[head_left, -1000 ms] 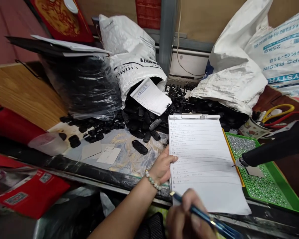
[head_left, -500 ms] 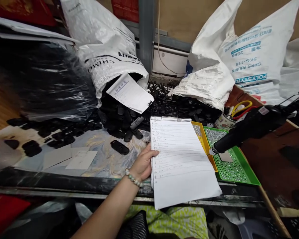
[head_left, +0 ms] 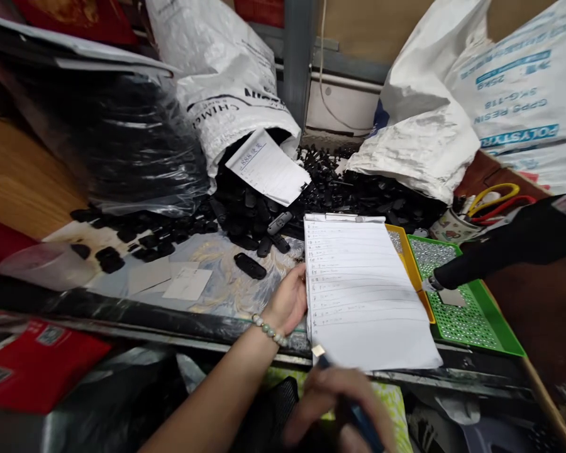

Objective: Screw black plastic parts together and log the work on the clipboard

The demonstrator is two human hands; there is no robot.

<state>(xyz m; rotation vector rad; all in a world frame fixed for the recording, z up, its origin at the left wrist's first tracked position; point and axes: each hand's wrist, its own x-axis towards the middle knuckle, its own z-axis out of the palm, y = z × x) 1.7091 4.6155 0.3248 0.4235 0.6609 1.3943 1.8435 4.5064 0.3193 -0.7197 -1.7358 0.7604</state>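
My left hand [head_left: 290, 301], a beaded bracelet at its wrist, grips the left edge of a clipboard [head_left: 358, 219]. Its fingers go out of sight under the board. Lined paper [head_left: 363, 292] with handwritten rows is clipped on it and hangs over the bench's front edge. Below the paper, my right hand [head_left: 344, 402] is blurred, its fingers closed round a dark blue pen [head_left: 361, 418] with a pale end pointing up toward the sheet. A black oval plastic part [head_left: 249, 266] lies on the bench to the left of my left hand.
Black plastic parts [head_left: 259, 214] spill from a white sack [head_left: 245, 113]. To the right are a yellow tray [head_left: 412, 280], a green tray [head_left: 500, 327] of small metal pieces, and a black power screwdriver [head_left: 490, 245] hanging over it. Scissors [head_left: 495, 195] stand in a cup.
My right hand has come into view from below with the pen. The whole view has shifted, so the bench things appear further right. My left hand still holds the clipboard.
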